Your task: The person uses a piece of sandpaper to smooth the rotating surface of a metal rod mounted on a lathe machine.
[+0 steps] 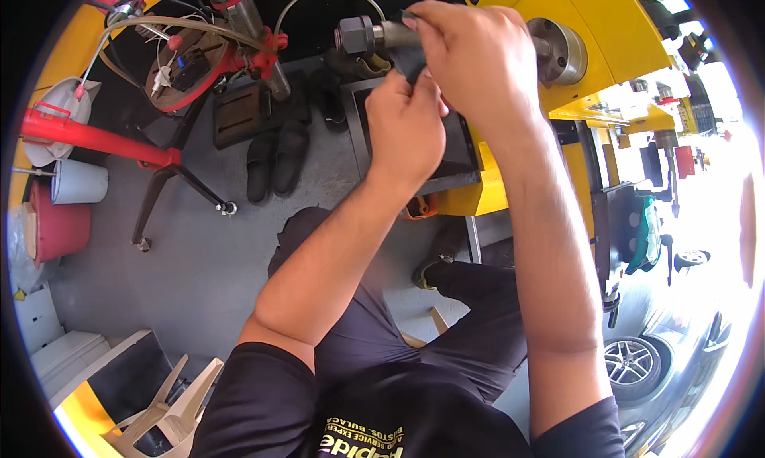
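The large yellow metal machine housing (610, 35) stands at the far right, and from it the grey metal shaft (398, 34) reaches out to the left, its long axis running across the scene, roughly crosswise to both forearms. At its right end sits the round grey metal flange (567, 51), bolted-looking and flat against the housing; at its free left end is the dark grey six-sided metal nut (356, 35), just left of the fingers and touched by neither hand. Smallest is the thin, dark, flexible strip (410, 62), cloth or abrasive paper, I cannot tell which, which shows at the shaft between the two hands, one end on the far side and the other on the near side, so it seems to lie crosswise to the shaft; how far it wraps around is hidden. The right hand (482, 55) is the nearer to the shaft, lying across its middle with the arm almost straight from the near right, wrist bent to the left, thumb and fingers pinched together on the strip's far end. The left hand (406, 123) sits just on the near side of the shaft, elbow bent outward, fingers curled in, its grip apparently clamped on the strip's near end.
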Available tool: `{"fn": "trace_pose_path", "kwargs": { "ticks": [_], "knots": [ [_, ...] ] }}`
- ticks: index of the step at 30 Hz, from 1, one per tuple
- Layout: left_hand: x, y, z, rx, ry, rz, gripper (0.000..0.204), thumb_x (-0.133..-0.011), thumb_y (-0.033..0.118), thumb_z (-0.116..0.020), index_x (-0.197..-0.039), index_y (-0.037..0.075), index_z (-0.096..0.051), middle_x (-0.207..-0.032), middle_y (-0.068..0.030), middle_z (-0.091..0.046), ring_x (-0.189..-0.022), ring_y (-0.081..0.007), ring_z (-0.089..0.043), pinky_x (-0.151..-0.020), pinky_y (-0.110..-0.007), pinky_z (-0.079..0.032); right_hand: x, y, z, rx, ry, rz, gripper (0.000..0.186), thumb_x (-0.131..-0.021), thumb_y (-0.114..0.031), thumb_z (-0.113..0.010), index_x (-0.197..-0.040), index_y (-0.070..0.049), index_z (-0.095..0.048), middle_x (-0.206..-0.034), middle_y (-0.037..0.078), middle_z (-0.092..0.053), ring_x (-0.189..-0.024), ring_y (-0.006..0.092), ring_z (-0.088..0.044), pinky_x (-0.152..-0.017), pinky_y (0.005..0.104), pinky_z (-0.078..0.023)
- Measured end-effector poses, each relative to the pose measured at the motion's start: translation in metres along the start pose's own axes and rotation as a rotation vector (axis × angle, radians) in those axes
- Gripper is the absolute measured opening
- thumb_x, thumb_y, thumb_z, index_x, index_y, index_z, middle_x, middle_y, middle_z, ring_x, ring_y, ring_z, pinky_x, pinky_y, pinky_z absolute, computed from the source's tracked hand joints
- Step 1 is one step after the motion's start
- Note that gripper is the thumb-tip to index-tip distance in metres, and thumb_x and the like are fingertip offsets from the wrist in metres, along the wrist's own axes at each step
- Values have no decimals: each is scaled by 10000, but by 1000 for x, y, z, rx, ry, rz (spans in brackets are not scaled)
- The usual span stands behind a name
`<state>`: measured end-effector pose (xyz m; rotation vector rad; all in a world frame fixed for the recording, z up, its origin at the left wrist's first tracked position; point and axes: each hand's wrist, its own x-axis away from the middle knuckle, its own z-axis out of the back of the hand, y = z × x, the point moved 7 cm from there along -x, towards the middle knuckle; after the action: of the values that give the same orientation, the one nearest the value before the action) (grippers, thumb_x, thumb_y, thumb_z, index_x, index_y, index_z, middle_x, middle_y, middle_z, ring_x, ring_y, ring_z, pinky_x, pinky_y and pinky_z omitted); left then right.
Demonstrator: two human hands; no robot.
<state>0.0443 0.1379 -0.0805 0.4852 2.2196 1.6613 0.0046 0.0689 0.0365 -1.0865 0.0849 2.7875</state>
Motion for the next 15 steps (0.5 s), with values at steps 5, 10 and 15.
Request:
{"fn": "trace_pose_path", "kwargs": {
  "ticks": [5,10,15],
  "knots": [
    [-19,-7,7,168,-65,-64,227,-1024,155,-615,-859,-1,-631,-748,-35,-653,-668,-109,-593,-636,-264,-458,7,0,1,-51,-36,-38,185,-938,-250,-703,-1039,-148,-820,-729,81,-730,-684,254,-698,-727,355,-542],
    [-3,7,-3,107,-29,59,292,-1025,150,-593,-833,-70,-595,-668,-107,-637,-643,-210,-721,-598,-332,-537,2,20,-2,-166,-44,-136,222,-942,-263,-697,-1066,-117,-809,-820,100,-758,-675,258,-691,-727,342,-538],
    [-10,-4,-6,189,-122,23,325,-1029,172,-586,-805,-62,-583,-652,-100,-633,-659,-222,-744,-590,-345,-527,0,23,-9,-79,-150,-103,240,-939,-284,-704,-1074,-109,-797,-823,111,-752,-710,273,-707,-713,351,-541]
  ]
}}
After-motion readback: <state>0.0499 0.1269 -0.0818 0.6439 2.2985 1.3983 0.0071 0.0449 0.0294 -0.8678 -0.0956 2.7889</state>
